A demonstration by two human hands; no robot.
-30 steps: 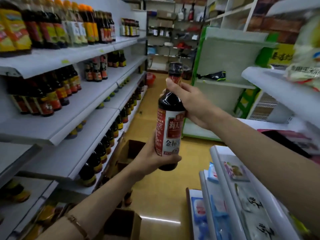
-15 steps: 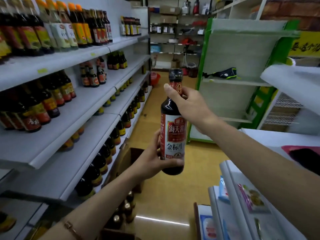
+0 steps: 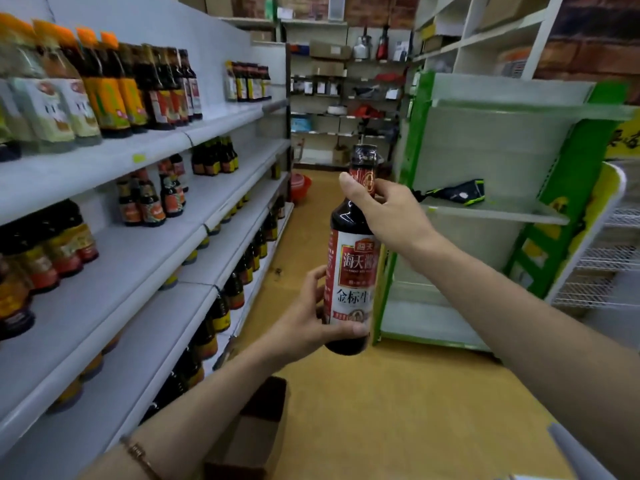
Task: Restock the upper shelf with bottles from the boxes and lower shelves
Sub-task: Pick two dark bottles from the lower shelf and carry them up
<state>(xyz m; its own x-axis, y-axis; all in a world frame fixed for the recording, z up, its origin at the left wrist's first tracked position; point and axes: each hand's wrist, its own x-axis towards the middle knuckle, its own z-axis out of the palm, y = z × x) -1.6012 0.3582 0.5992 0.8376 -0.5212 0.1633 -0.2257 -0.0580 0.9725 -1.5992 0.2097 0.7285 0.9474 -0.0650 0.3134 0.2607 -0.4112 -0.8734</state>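
Open cardboard box (image 3: pixel 256 431) on floor at bottom centre, left hand (image 3: pixel 304 327) cupped round base of upright dark soy sauce bottle (image 3: pixel 353 271) mid-frame, right hand (image 3: pixel 388 213) wrapped round its neck, stocked upper shelf (image 3: pixel 104 164) at upper left.

White tiered shelving (image 3: pixel 114 258) runs along the left of the aisle: the upper shelf (image 3: pixel 104 157) carries a row of upright orange-capped bottles (image 3: pixel 104 84), then dark sauce bottles (image 3: pixel 173 88), with a separate small cluster of bottles (image 3: pixel 247 81) at its far end. The next shelf down bears dark bottles with red labels (image 3: pixel 52 251) near the camera, a small group of squat bottles (image 3: pixel 152 199) in the middle and dark bottles with yellow labels (image 3: pixel 214 155) farther along; the lower tiers hold rows of dark bottles (image 3: pixel 239 271) set back under the shelf edges. An open cardboard box (image 3: pixel 256 427) and a red basin (image 3: pixel 300 186) stand on the yellow-brown floor (image 3: pixel 398 410), and the green-framed shelf unit (image 3: pixel 491 209) on the right carries a single dark packet (image 3: pixel 457 192).
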